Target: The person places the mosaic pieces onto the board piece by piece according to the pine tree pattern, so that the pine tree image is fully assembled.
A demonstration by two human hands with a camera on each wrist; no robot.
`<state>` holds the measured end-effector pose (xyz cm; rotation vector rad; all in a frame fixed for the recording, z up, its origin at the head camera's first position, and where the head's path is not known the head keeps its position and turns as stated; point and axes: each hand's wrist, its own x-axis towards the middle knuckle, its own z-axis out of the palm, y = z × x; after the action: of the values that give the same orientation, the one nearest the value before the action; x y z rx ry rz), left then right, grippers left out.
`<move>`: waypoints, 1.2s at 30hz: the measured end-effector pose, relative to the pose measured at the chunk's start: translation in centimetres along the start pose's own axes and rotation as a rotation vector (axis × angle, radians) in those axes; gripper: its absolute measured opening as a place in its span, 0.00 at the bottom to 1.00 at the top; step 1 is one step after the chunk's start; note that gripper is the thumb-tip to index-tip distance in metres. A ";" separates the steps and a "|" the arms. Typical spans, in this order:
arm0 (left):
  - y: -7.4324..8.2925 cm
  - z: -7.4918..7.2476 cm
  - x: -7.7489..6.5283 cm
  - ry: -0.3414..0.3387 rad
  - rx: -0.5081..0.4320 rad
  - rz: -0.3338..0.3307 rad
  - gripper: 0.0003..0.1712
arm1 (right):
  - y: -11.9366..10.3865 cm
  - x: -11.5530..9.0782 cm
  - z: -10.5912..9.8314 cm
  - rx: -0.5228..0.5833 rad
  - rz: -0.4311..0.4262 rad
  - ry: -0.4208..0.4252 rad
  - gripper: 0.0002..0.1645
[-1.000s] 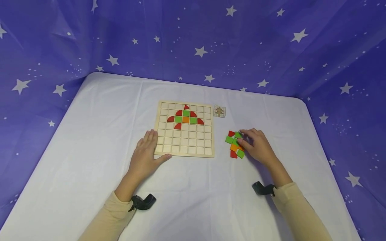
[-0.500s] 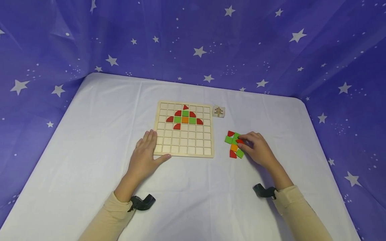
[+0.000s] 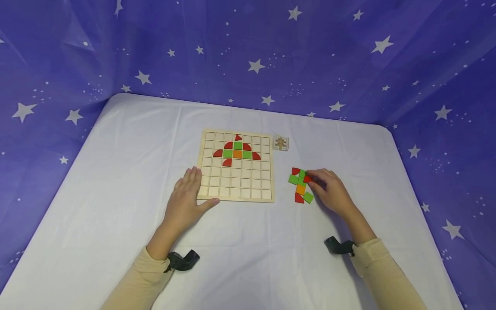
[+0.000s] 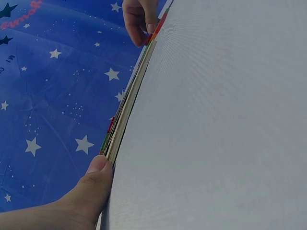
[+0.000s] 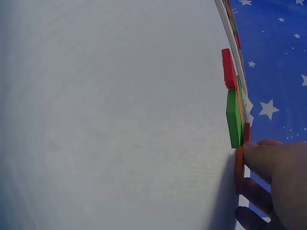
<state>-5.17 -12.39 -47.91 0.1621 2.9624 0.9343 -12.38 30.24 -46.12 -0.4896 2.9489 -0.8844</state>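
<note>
My left hand [image 3: 186,198] rests against the left edge of the wooden grid board [image 3: 236,199], fingers extended, thumb along its near edge. Set in the board are several tiles: a red triangle [image 3: 238,137], red quarter-rounds, green squares and an orange square [image 3: 237,154]. To the right, my right hand [image 3: 329,189] pinches a red tile [image 3: 307,179] between thumb and fingertips at the edge of a loose cluster of tiles; its exact shape is partly covered. In the right wrist view an orange tile [image 5: 239,170] lies by the fingers, hidden from above by the hand.
Around the right hand lie green squares [image 3: 308,197], an orange square [image 3: 300,189] and red quarter-rounds [image 3: 299,198]. A small pattern card [image 3: 280,143] with a brown tree-like figure sits beside the board's upper right corner. White cloth [image 3: 248,254] covers the table.
The fingers of my right hand have drawn together, and a red tile shows at their tips. An orange tile by the thumb has gone out of sight. My left hand stays put.
</note>
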 end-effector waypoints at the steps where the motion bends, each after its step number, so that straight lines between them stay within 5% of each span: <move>1: 0.0 0.0 0.0 0.001 0.000 0.001 0.63 | 0.0 0.0 0.0 0.007 -0.004 0.004 0.23; 21: 0.0 0.0 0.1 -0.006 -0.001 0.000 0.63 | -0.1 0.1 0.1 -0.022 0.034 0.024 0.15; 36: -0.1 0.1 0.1 -0.001 0.003 0.001 0.63 | 0.1 1.3 -0.2 -0.173 0.114 0.036 0.28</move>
<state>-5.27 -12.38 -48.04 0.1642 2.9635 0.9301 -13.64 29.99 -45.91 -0.3086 3.0657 -0.6379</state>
